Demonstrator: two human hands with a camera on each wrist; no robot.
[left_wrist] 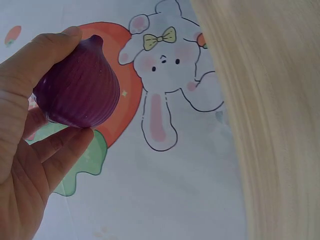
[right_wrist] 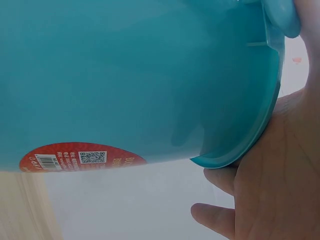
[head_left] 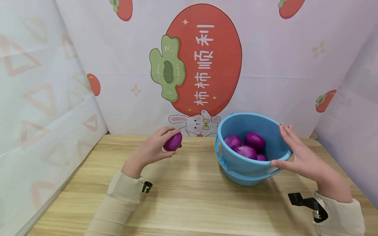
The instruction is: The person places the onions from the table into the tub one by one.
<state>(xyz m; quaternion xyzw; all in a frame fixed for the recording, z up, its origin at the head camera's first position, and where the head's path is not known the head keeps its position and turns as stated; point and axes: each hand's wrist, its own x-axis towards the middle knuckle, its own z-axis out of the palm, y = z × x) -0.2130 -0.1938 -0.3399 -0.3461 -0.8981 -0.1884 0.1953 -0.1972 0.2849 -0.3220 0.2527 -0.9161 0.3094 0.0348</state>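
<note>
My left hand holds a purple onion between thumb and fingers above the table. In the left wrist view, the onion's pointed tip faces up. To the right stands a light blue bucket with several purple onions inside. My right hand rests against the bucket's right rim, thumb and fingers spread along it and fairly straight. In the right wrist view, the bucket wall fills much of the picture, with a red label on it and two fingers reaching past the rim.
The wooden table meets a white backdrop printed with a large persimmon and a rabbit. White cloth walls stand at left and right. The bucket's handle hangs down along its near left side.
</note>
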